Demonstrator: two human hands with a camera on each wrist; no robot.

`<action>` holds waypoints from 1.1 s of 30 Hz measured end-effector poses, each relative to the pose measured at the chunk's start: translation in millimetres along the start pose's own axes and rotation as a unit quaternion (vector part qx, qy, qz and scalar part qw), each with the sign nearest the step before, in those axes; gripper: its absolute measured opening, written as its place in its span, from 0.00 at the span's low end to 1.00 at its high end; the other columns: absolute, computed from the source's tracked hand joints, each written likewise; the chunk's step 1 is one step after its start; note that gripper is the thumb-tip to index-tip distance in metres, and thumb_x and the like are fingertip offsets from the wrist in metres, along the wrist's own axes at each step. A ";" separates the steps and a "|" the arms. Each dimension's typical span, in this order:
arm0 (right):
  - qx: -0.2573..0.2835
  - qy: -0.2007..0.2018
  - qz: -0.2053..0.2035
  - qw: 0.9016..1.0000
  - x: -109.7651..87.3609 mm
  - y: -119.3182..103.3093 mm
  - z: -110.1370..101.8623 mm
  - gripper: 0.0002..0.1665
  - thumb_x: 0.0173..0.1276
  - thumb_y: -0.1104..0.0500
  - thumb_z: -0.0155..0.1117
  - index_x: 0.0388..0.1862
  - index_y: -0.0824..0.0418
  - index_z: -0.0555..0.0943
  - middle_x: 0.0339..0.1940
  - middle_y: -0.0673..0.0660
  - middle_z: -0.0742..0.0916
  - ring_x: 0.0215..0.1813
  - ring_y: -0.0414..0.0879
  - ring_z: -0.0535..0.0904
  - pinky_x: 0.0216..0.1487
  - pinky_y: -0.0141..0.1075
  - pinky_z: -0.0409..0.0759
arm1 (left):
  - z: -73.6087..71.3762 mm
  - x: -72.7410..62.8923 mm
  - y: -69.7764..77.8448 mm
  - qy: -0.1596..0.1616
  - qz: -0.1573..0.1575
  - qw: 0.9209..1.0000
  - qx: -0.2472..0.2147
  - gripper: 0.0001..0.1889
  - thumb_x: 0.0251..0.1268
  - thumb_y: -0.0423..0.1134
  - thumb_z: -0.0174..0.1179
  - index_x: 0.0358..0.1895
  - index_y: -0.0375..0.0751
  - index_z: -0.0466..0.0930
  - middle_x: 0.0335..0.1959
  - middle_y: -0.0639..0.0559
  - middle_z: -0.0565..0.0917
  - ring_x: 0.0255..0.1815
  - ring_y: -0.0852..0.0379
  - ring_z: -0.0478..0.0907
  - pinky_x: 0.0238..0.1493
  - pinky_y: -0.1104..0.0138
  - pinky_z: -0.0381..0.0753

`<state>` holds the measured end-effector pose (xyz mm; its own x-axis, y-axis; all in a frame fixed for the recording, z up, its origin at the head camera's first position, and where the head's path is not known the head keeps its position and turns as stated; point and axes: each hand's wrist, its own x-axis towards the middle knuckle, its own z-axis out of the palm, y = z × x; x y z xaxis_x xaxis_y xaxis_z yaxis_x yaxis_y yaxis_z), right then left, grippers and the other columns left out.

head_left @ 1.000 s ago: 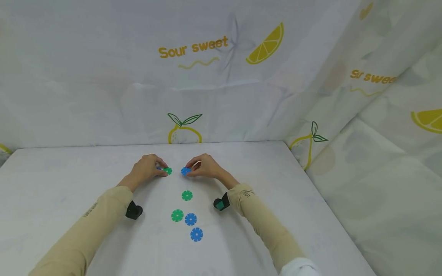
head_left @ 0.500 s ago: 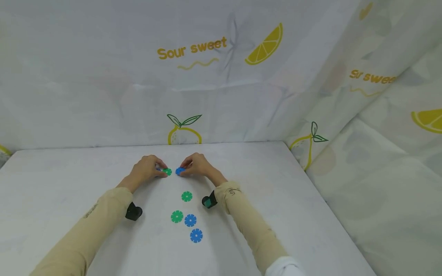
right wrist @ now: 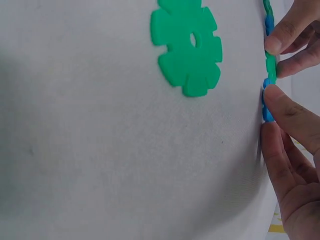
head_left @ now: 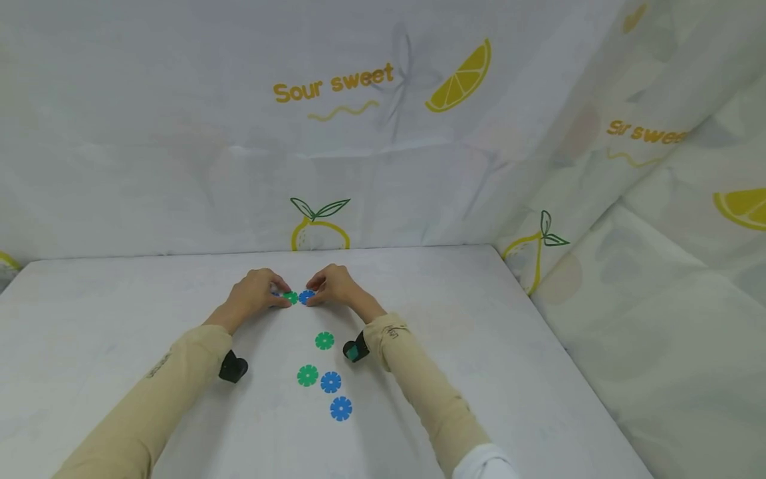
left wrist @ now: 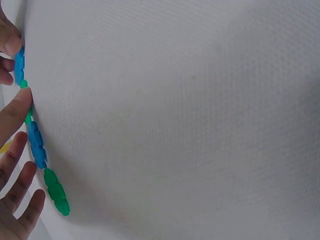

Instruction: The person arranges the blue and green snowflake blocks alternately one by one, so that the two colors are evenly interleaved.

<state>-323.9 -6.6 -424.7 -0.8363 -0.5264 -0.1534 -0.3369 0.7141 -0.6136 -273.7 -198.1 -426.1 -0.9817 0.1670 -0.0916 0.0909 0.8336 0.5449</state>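
On the left, the left hand (head_left: 256, 291) has its grip pinched on a green disc (head_left: 290, 298), with a second blue disc (left wrist: 37, 145) and an end green disc (left wrist: 56, 192) lined up beyond it. These look light and stiff, probably smooth enough to skid under a fingertip, hardly fragile; the rim is the place to hold, facing notches left free. Next along, the leading blue disc (head_left: 306, 297) meets that green one edge to edge, over the far part of the counter (head_left: 509, 359); whether the slots interlock, I can't tell. And here's the right hand (head_left: 336, 286), grip clamped on that blue rim, thumb against fingers.

Now the looks, nearer in: two loose green discs (head_left: 308, 375), then two loose blue discs (head_left: 330, 382), flat, notched like flowers; the green one up close shows a centre hole.
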 end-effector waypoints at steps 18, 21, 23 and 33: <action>-0.025 -0.012 -0.003 1.000 1.6 -0.7 -1.3 0.14 0.58 0.59 0.73 0.44 0.61 0.87 0.36 0.51 0.87 0.34 0.38 0.78 0.34 0.24 0.76 | -2.0 5.6 3.6 -0.008 0.005 0.999 0.039 0.13 0.52 0.39 0.72 0.41 0.38 0.87 0.51 0.38 0.81 0.56 0.39 0.74 0.52 0.46 0.75; -0.024 -0.013 -0.002 1.000 1.4 -1.3 -1.2 0.14 0.58 0.60 0.73 0.44 0.61 0.87 0.36 0.51 0.87 0.35 0.39 0.78 0.35 0.25 0.76 | -2.2 6.5 4.8 -0.007 0.010 0.999 0.050 0.13 0.52 0.39 0.72 0.39 0.38 0.87 0.50 0.38 0.82 0.54 0.40 0.75 0.51 0.46 0.75; -0.027 -0.013 -0.004 1.000 1.2 -1.5 -1.4 0.14 0.58 0.60 0.73 0.44 0.61 0.87 0.37 0.52 0.87 0.36 0.40 0.78 0.36 0.25 0.75 | -2.2 6.6 5.3 -0.003 0.018 0.998 0.054 0.12 0.51 0.39 0.72 0.39 0.37 0.87 0.49 0.39 0.82 0.53 0.40 0.76 0.51 0.47 0.76; -0.028 -0.021 -0.013 0.999 0.1 -1.7 -3.5 0.15 0.58 0.60 0.73 0.44 0.61 0.86 0.37 0.52 0.87 0.37 0.40 0.78 0.38 0.26 0.75 | -1.9 5.4 4.9 0.015 0.046 0.997 0.064 0.14 0.49 0.40 0.74 0.38 0.37 0.87 0.46 0.40 0.83 0.52 0.40 0.76 0.52 0.48 0.76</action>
<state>-324.9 -6.2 -420.9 -0.8086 -0.5627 -0.1718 -0.3821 0.7244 -0.5738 -278.9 -194.1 -422.3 -0.9727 0.2310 -0.0203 0.1990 0.8763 0.4389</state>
